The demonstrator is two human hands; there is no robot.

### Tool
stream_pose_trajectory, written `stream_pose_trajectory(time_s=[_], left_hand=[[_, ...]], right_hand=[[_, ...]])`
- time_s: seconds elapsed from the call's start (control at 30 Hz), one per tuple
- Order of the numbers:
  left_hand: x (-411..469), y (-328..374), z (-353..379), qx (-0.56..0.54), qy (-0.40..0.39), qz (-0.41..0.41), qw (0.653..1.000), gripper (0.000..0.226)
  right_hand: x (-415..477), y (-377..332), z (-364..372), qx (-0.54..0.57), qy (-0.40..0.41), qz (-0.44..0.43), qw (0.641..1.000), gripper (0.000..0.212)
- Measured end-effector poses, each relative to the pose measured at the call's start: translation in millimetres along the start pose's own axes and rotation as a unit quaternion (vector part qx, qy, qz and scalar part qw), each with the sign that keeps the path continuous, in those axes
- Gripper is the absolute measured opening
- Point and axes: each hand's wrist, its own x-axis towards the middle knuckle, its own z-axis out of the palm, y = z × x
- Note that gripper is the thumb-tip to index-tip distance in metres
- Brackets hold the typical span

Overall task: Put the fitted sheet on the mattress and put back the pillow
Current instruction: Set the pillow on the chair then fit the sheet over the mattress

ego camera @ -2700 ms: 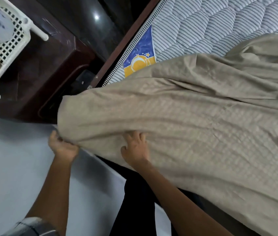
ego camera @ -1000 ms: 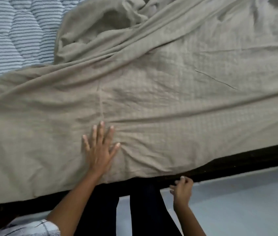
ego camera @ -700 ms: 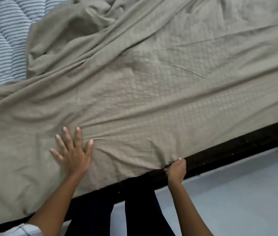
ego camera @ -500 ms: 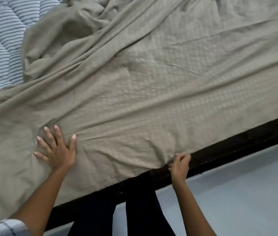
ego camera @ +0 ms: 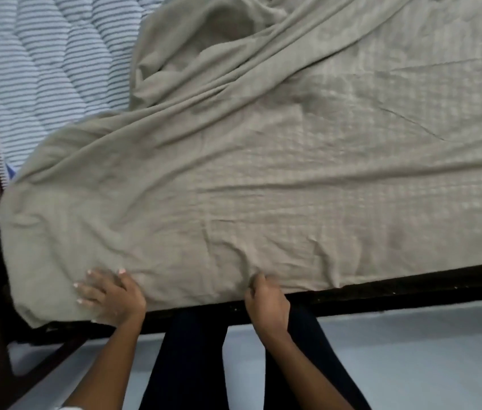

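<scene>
Fitted sheet (ego camera: 263, 187), beige with a faint woven check, lies loose over most of the mattress (ego camera: 41, 63), bunched into deep folds near the top centre. Mattress top is bare at upper left: quilted, blue-and-white stripes. A small blue patch shows at the mattress's left edge just above the sheet corner; no writing can be read on it.

Left hand (ego camera: 109, 297) is open, fingers spread, palm flat on the sheet near its lower-left corner. Right hand (ego camera: 266, 303) is closed, pinching the sheet's hem at the near edge of the bed.

Sheet's near edge hangs over the mattress side and stops just above the dark bed frame (ego camera: 396, 291), which shows as a black strip below the hem. Lower-left sheet corner droops past the frame corner, untucked. Dark wooden furniture sits close at the far left. Pale grey floor (ego camera: 411, 356) is open to the right of the person's dark-trousered legs (ego camera: 186, 359). No pillow in view.
</scene>
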Motion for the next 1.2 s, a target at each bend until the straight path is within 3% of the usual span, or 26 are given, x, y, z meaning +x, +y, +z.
stream_pose_trajectory(time_s=[0.13,0.2,0.3,0.4,0.5,0.57,0.67,0.73,0.83,0.97,1.1,1.2], left_hand=[[30,-18,-3,-0.010,-0.012,-0.022,1.000,0.076],[50,-26,-9,-0.011,-0.018,-0.013,1.000,0.092],[72,-41,-21,0.008,-0.033,0.033,0.999,0.116],[89,-61,-29,0.049,-0.033,0.089,0.994,0.111],[141,-72,-59,0.049,-0.003,0.057,0.997,0.074],[176,-75,-92,0.019,0.016,0.019,0.999,0.052],[180,-38,-117,0.023,0.178,0.083,0.980,0.044],[166,13,-117,-0.038,0.211,0.167,0.962,0.043],[160,98,-105,-0.135,0.166,0.341,0.915,0.035],[150,212,-93,-0.183,0.131,0.435,0.872,0.031],[131,287,-82,-0.184,-0.133,0.405,0.886,0.020],[121,309,-72,-0.094,-0.262,0.391,0.877,0.013]], right_hand=[[-5,-19,23,-0.113,0.104,-0.198,0.968,0.052],[0,-31,28,-0.150,0.081,-0.263,0.950,0.083],[9,-58,44,-0.219,0.023,-0.313,0.924,0.102],[12,-87,57,-0.241,0.001,-0.369,0.897,0.092],[19,-112,58,-0.234,0.030,-0.422,0.876,0.072],[29,-125,52,-0.197,0.078,-0.413,0.886,0.057],[53,-144,29,-0.107,0.166,-0.362,0.911,0.040],[73,-155,8,-0.048,0.202,-0.308,0.928,0.038],[108,-170,-22,0.015,0.218,-0.258,0.941,0.036],[145,-190,-51,0.101,0.210,-0.202,0.951,0.036],[163,-208,-62,0.164,0.183,-0.180,0.952,0.040],[167,-214,-67,0.353,0.124,-0.094,0.923,0.044]])
